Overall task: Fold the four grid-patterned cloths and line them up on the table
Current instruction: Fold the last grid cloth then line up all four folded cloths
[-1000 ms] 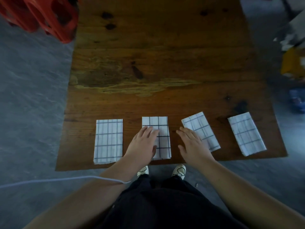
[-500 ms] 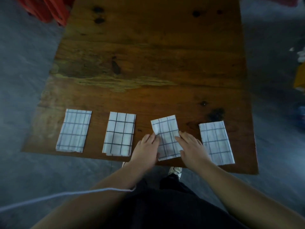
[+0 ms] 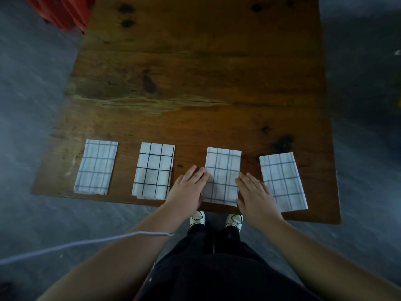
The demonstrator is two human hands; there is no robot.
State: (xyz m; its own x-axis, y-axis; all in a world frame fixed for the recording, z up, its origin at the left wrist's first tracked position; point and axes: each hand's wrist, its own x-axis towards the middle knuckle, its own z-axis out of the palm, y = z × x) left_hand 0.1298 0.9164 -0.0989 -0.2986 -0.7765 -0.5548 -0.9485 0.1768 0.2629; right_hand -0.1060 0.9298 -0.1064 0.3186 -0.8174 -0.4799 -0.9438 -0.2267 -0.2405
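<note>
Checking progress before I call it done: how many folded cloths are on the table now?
4, in a row along the near edge: far-left cloth, second cloth, third cloth between both hands, far-right cloth. None appear hidden.

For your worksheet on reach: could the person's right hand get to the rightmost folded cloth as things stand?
Probably yes. The right hand lies flat beside the third cloth, and the rightmost cloth lies right next to it, uncovered, with only bare table between.

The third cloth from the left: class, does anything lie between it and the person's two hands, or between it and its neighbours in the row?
Nothing visible does. The left hand and right hand already press flat against the sides of the third cloth. Only bare table separates it from the second cloth and the fourth cloth.
</note>
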